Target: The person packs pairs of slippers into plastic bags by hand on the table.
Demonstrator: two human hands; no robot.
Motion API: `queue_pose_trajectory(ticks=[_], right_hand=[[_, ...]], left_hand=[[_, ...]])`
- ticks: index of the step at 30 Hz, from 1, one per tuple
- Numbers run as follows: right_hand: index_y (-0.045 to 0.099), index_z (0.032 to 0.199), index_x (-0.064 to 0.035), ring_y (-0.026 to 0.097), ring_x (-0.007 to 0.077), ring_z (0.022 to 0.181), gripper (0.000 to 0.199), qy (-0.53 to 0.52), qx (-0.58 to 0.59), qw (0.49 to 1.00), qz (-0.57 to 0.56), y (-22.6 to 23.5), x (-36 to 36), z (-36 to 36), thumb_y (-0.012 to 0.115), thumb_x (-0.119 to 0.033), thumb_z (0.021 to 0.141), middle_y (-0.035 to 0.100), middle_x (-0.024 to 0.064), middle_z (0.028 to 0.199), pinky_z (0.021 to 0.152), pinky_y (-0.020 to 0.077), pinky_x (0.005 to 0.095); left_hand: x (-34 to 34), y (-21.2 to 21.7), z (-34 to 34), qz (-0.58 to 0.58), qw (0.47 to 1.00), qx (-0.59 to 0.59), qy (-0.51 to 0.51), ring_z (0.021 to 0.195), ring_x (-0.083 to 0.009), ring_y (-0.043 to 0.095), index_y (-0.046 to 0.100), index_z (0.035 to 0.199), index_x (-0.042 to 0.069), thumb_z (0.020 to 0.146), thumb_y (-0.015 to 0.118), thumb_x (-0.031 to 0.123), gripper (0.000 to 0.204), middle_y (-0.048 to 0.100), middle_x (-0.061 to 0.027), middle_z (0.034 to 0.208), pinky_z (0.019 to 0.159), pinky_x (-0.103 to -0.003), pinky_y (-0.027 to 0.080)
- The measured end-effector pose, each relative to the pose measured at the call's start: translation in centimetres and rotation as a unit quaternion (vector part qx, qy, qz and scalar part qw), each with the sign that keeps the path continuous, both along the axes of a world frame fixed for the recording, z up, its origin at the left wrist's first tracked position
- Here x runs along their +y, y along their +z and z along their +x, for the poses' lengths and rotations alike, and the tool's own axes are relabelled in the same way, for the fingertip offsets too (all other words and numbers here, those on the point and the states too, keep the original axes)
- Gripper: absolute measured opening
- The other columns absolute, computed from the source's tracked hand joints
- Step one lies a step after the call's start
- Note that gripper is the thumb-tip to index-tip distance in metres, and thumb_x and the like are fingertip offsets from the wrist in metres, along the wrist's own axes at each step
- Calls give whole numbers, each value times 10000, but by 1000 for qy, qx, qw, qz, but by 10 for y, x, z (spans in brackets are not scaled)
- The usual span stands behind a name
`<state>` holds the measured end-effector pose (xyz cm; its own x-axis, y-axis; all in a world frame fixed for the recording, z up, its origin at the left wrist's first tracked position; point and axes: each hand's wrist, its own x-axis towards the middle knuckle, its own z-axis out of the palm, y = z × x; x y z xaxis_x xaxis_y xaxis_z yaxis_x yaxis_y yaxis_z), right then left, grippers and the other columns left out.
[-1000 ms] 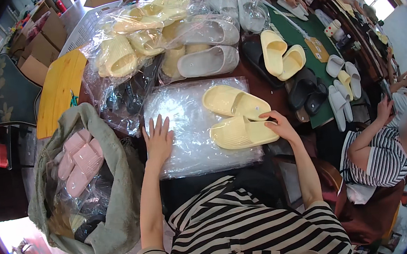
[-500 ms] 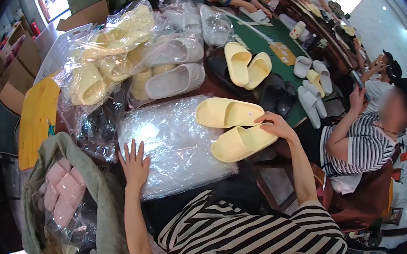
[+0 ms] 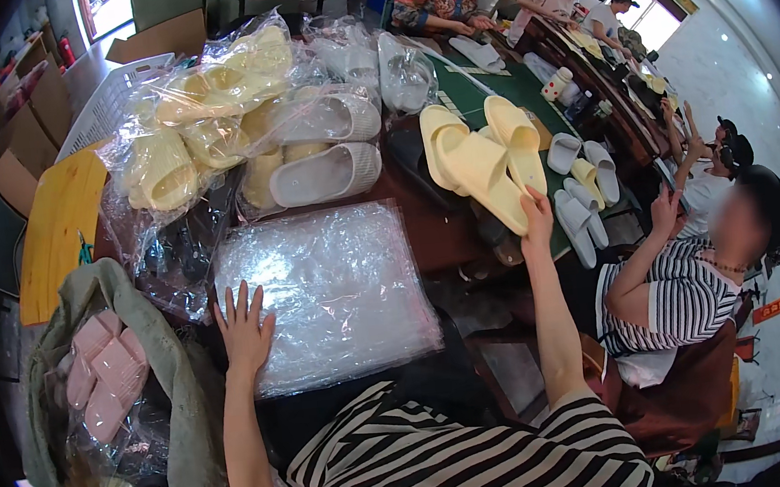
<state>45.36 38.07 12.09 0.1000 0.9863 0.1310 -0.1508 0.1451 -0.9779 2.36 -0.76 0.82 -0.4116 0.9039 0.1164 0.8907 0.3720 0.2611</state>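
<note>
Yellow slippers (image 3: 482, 165) are lifted over the worktop (image 3: 427, 230), right hand (image 3: 536, 219) closed on one heel. Left hand (image 3: 245, 327) lies flat and open on clear bags (image 3: 324, 293). Bagging seems next.

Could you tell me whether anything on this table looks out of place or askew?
Nothing looks damaged or spilled. The left hand rests flat on the stack of clear plastic bags; the right hand touches a yellow slipper. Bagged slippers are heaped loosely behind.
</note>
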Motion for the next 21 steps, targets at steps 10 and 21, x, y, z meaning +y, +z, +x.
queue_pose_trajectory(ticks=[10, 21], right_hand=[[439, 1430, -40, 584, 234, 1143, 502, 39, 65, 995, -66, -37, 72, -75, 605, -76, 958, 573, 143, 1294, 972, 504, 364], [485, 1366, 10, 611, 228, 1028, 480, 53, -315, 930, 183, -22, -16, -76, 647, -84, 924, 621, 140, 1059, 880, 497, 326]], left_hand=[[3, 0, 4, 4, 1000, 0, -6, 1506, -341, 158, 402, 1515, 208, 955, 560, 372, 604, 263, -83, 1620, 1205, -581, 74], [5, -5, -1, -3, 1000, -3, 3, 1502, -343, 180, 399, 1516, 236, 961, 546, 400, 597, 285, -70, 1614, 1199, -584, 88]])
